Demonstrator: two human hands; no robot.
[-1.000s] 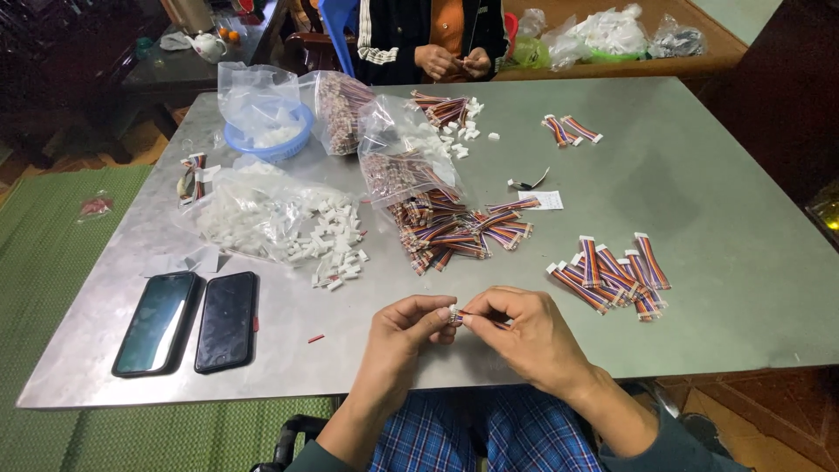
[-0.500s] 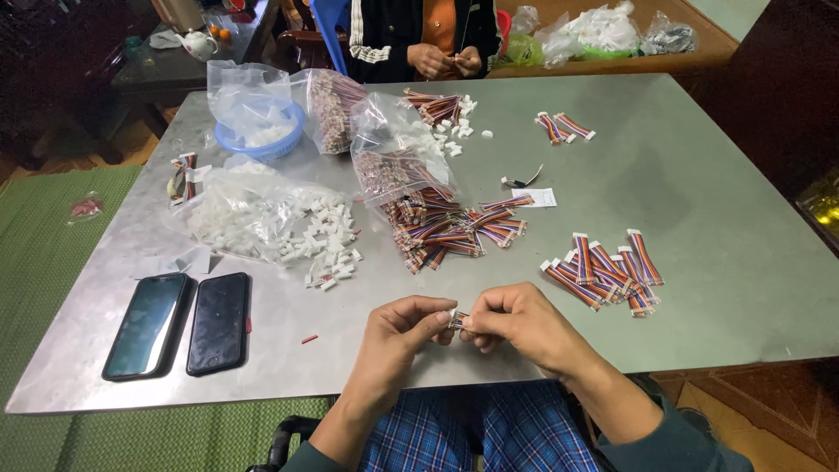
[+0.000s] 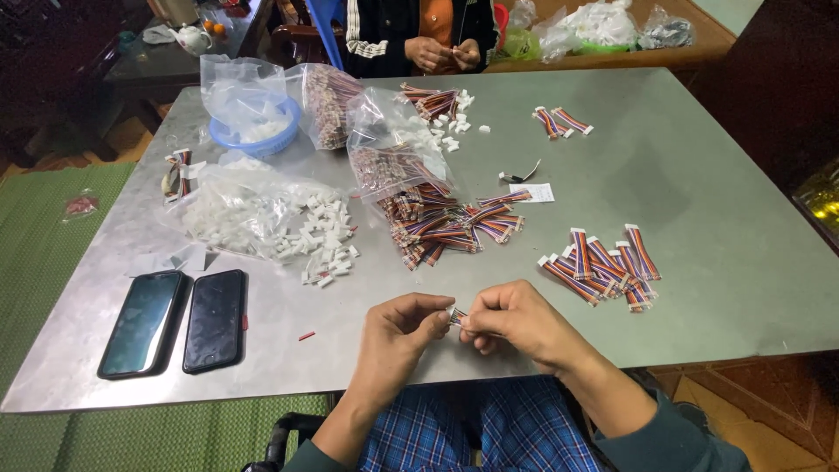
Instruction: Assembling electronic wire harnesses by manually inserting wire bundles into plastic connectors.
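My left hand (image 3: 404,332) and my right hand (image 3: 517,323) meet near the front edge of the grey table (image 3: 699,175). Between their fingertips they pinch one short multicoloured ribbon cable (image 3: 456,318), the left fingers on its small white end piece. A loose pile of the same cables (image 3: 450,223) spills from a clear bag (image 3: 393,162) beyond my hands. Small white plastic connectors (image 3: 319,240) lie heaped on clear plastic to the left. A group of cables with white ends (image 3: 603,262) lies to the right.
Two dark phones (image 3: 179,322) lie at the front left. A blue bowl (image 3: 258,135) and more bags stand at the back left. Another person's hands (image 3: 446,54) work at the far edge, with cables and connectors (image 3: 437,105) before them. A small red scrap (image 3: 306,336) lies near my left hand.
My hands have stayed at the same spot on the cable, with only small finger movements. The camera view has shifted slightly.
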